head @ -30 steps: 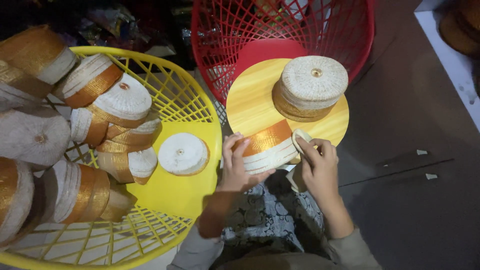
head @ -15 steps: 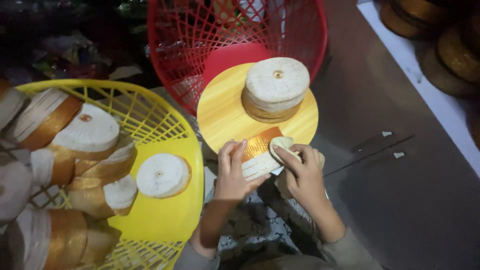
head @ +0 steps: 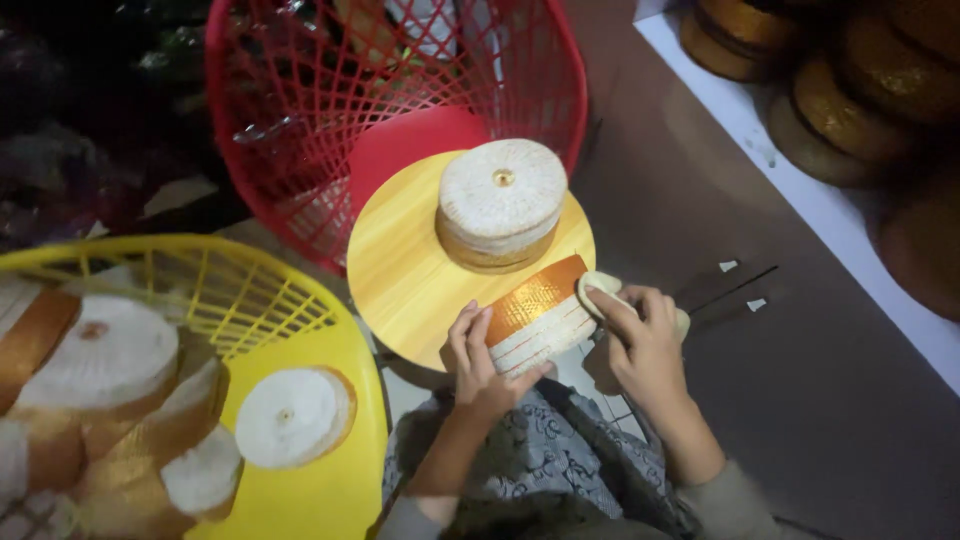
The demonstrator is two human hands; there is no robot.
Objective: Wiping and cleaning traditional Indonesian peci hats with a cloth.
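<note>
Over the round yellow board (head: 420, 270): left hand (head: 480, 365) and right hand (head: 645, 345) clamped on a gold-banded roll (head: 535, 315) — now at the near edge. Flat white roll (head: 500, 205) behind, camera shifted right — red basket (head: 300, 120) beyond.

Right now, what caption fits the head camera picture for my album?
Two hands, left and right, hold a gold-banded white disc on edge over a round yellow board.

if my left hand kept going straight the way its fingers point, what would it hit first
The left hand points up-frame, fingers already on the held wheel. Beyond that, likely the round yellow board, then the wheel stack; depth is unclear.
</note>
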